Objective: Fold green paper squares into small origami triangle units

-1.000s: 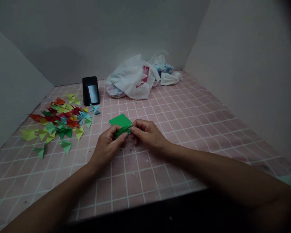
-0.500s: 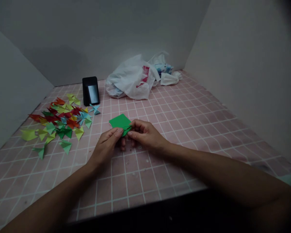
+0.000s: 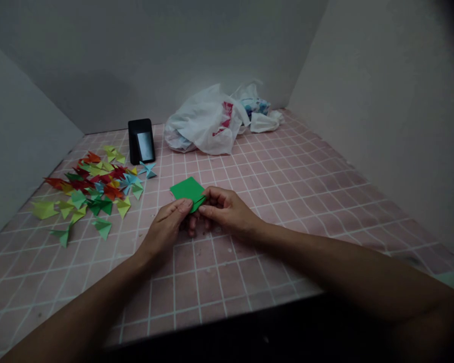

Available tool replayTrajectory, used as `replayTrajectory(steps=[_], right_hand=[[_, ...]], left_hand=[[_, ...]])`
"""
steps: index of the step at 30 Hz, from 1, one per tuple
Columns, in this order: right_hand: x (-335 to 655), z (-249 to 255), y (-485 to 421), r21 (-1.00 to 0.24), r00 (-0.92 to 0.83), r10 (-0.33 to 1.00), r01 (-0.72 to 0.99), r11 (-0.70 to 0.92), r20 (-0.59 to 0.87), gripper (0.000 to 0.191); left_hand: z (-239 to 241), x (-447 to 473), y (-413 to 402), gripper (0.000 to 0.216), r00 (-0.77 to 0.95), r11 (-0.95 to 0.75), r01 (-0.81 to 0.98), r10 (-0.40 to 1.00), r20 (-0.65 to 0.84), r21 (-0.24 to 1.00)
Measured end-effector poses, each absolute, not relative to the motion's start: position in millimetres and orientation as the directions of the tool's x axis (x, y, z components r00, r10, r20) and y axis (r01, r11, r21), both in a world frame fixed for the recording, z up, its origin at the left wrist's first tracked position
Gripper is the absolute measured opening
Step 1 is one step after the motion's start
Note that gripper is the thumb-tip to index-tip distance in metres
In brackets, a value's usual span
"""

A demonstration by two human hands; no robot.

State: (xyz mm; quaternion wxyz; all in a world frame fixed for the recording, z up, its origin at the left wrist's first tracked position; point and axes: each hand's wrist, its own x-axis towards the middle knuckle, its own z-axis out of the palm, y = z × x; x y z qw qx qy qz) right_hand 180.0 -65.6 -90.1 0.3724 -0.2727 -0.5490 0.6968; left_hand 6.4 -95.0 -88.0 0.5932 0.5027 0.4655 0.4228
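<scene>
Between my two hands is a green sheet of origami paper (image 3: 187, 188), folded to a small diamond with a raised flap along its near right edge. My left hand (image 3: 171, 216) pinches the near corner, thumb on top and fingers underneath. At the right edge, my right hand (image 3: 227, 209) grips the flap between thumb and forefinger. The other fingers of both hands curl below the paper and are partly hidden. To the left lie many folded paper pieces (image 3: 101, 204) in green, yellow, red, orange and blue.
A black device with a small screen (image 3: 145, 146) stands upright behind the folded pieces. White plastic bags (image 3: 208, 121) lie crumpled at the back, beside a blue-patterned packet (image 3: 256, 106). A pink checked cloth (image 3: 306, 186) covers the table, with walls on three sides.
The flap at the paper's near right edge looks slightly flatter under my fingers. Both hands keep almost the same place and grip.
</scene>
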Motion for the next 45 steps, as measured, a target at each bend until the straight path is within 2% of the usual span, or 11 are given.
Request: replayTrajectory(steps=[3, 6, 15, 20, 25, 31, 45], right_hand=[[180.8, -90.8, -65.8, -0.974, -0.551, 0.834, -0.207, -0.096, 0.035, 0.003], [181.5, -92.6, -65.1, -0.976, -0.519, 0.854, -0.203, -0.08, 0.038, 0.007], [183.6, -90.8, -61.9, -0.981, -0.535, 0.845, -0.149, -0.126, -0.027, 0.011], [184.7, -90.1, -62.1, -0.966, -0.541, 0.841, -0.21, -0.154, -0.016, 0.015], [185.1, -91.5, -62.7, -0.959, -0.486, 0.874, -0.242, -0.147, -0.012, 0.018], [184.1, -94.6, -61.0, -0.966, -0.484, 0.875, -0.225, -0.131, -0.005, 0.022], [183.1, -97.6, -61.7, -0.966, -0.522, 0.853, -0.216, -0.141, -0.008, 0.017]], left_hand=[[-84.0, 8.0, -97.1, 0.038, 0.213, 0.109, 0.037, 0.97, -0.114, 0.993], [-81.8, 9.2, -98.5, 0.038, 0.226, 0.099, 0.065, 0.968, -0.111, 0.993], [-88.1, 4.8, -95.0, 0.03, 0.165, 0.114, 0.005, 0.98, -0.114, 0.993], [-87.9, 4.3, -92.9, 0.031, 0.181, 0.128, -0.034, 0.976, -0.119, 0.991], [-84.0, 5.8, -94.8, 0.031, 0.186, 0.119, 0.038, 0.975, -0.124, 0.992], [-80.1, 7.0, -96.3, 0.027, 0.172, 0.041, 0.094, 0.983, -0.057, 0.995], [-84.2, 7.8, -93.9, 0.017, 0.174, 0.069, -0.083, 0.983, -0.054, 0.994]])
